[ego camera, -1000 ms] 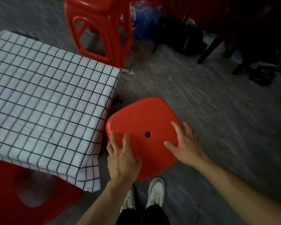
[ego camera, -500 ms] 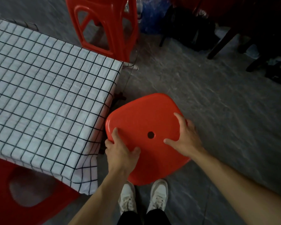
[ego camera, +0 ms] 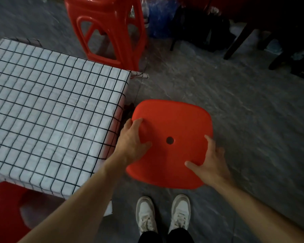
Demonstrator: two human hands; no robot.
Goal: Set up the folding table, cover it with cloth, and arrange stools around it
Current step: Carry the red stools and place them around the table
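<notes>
The folding table, covered by a white cloth with a black grid (ego camera: 51, 111), fills the left of the view. Right beside its right edge stands a red stool (ego camera: 174, 123), seen from above, with a small hole in the seat's middle. My left hand (ego camera: 132, 139) grips the seat's left edge, thumb lying on top. My right hand (ego camera: 210, 163) grips the seat's near right edge, thumb on top and fingers over the rim. A second red stool (ego camera: 109, 32) stands at the table's far corner. A third red stool's seat (ego camera: 5, 207) shows at the table's near left corner.
My white shoes (ego camera: 146, 213) stand on the grey floor just behind the held stool. Dark bags (ego camera: 200, 27), a blue plastic bag (ego camera: 158, 18) and dark furniture legs (ego camera: 239, 42) crowd the far right. Bare floor (ego camera: 253, 120) lies to the stool's right.
Both hands slid from lying flat on the seat to gripping its left and right edges. The seat has turned a little and sits squarer to the table's side.
</notes>
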